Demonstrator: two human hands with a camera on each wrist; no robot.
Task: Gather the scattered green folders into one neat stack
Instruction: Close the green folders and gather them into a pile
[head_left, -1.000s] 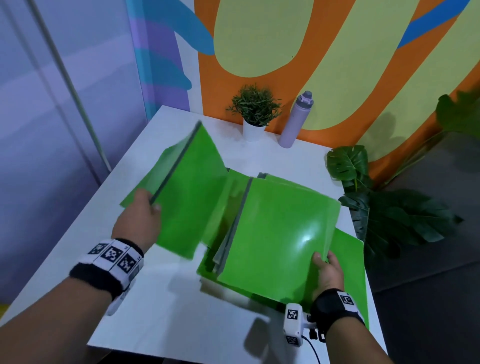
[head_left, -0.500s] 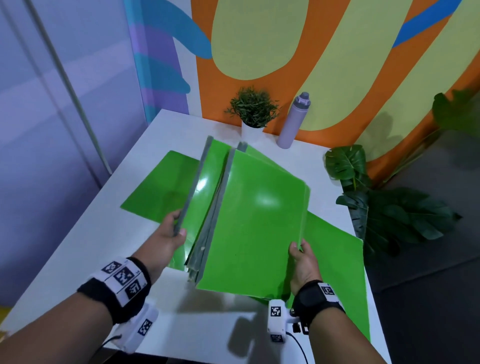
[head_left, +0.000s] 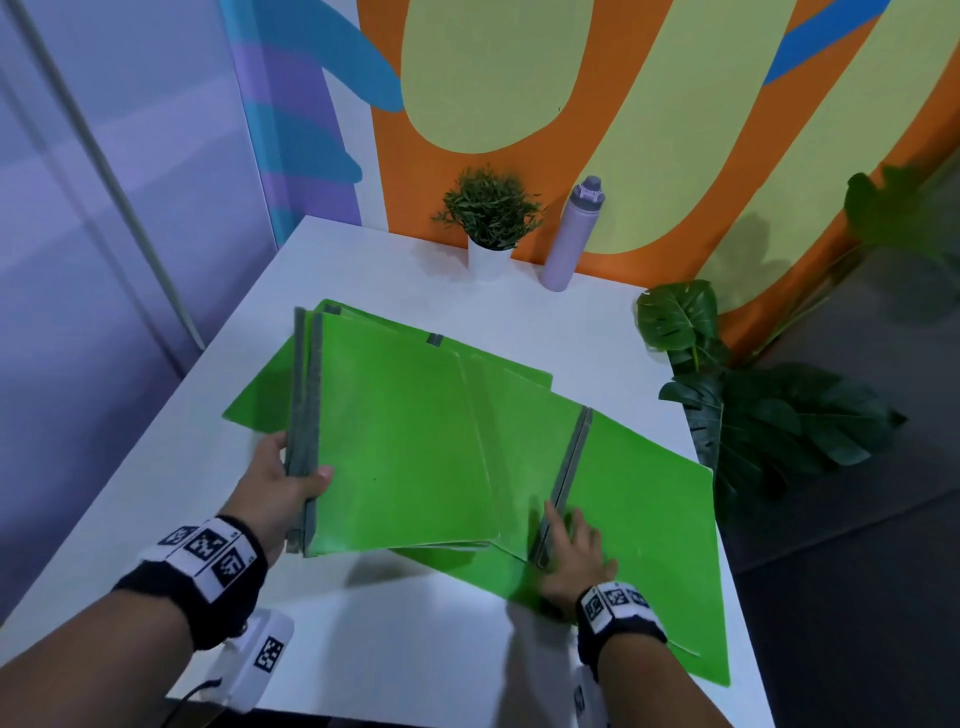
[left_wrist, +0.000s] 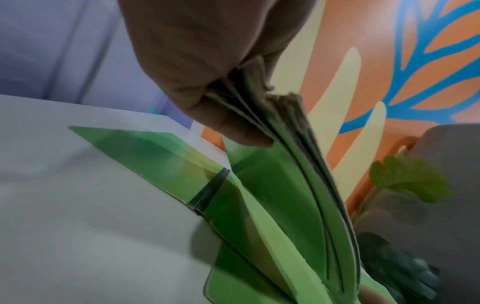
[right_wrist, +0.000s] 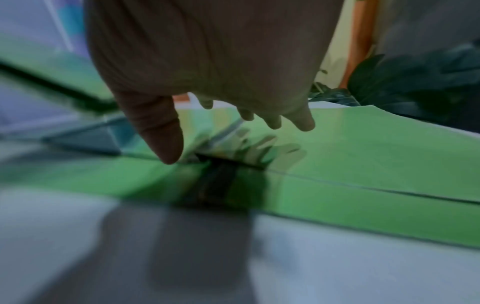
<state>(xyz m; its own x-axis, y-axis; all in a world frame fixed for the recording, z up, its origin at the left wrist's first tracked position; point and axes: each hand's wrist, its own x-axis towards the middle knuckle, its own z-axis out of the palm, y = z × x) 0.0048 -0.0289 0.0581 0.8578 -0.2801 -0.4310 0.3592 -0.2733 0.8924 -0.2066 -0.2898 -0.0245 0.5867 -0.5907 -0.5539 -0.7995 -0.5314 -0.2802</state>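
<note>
My left hand grips several green folders by their grey spines, holding the bundle tilted above the table. The left wrist view shows the thumb clamped over those spine edges. One green folder lies open and flat on the table at the right, its grey spine running toward me. My right hand hovers over the near end of that spine with fingers spread and holding nothing. Another flat green folder lies at the left, partly hidden under the bundle.
On the white table, a small potted plant and a lilac bottle stand at the far edge by the painted wall. Large leafy plants sit off the table's right side. A pale wall is on the left.
My left hand joined its folder to the bundle and now holds all the spines alone. My right hand let go of the bundle and dropped toward the flat folder on the right.
</note>
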